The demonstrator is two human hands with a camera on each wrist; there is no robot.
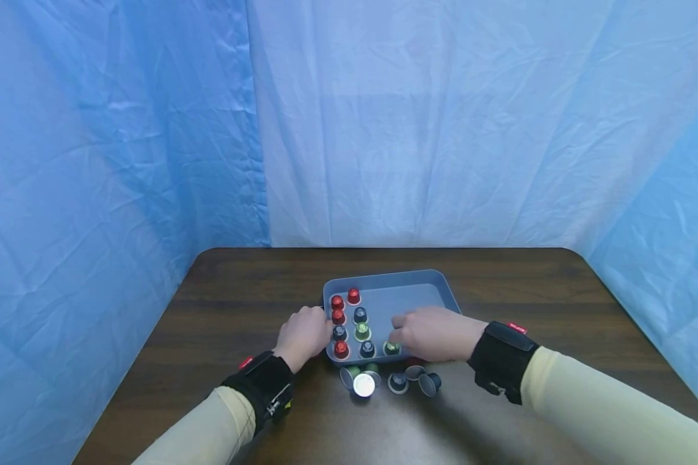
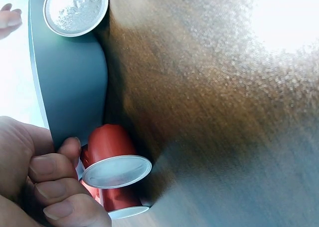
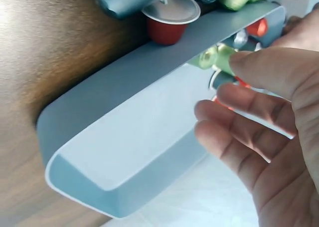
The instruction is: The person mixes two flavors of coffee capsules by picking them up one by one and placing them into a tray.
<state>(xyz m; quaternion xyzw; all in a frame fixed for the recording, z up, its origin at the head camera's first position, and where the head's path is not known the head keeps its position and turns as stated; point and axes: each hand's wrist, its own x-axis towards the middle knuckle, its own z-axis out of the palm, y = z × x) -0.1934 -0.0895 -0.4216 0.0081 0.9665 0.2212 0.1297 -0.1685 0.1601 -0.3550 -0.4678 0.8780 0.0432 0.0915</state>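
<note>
A blue-grey tray (image 1: 419,294) holds red coffee capsules (image 1: 353,296), dark capsules (image 1: 360,315) and green capsules (image 1: 362,331), lids down at its left side. At the tray's left end, my left hand (image 1: 305,334) grips the rim between thumb and curled index finger. Two red capsules (image 2: 110,141) lie beside those fingers in the left wrist view. Over the tray's front right part hovers my right hand (image 1: 433,332). Its fingers are spread and slightly bent in the right wrist view, holding nothing; the thumb tip overlaps a green capsule (image 3: 225,57) there.
Along the tray's front side, several loose capsules lie on the dark wooden table (image 1: 238,290). Among them are one with its silver lid (image 1: 363,385) up, an upright dark capsule (image 1: 398,382) and a red capsule (image 3: 166,31). Blue curtains (image 1: 349,129) hang behind and at both sides.
</note>
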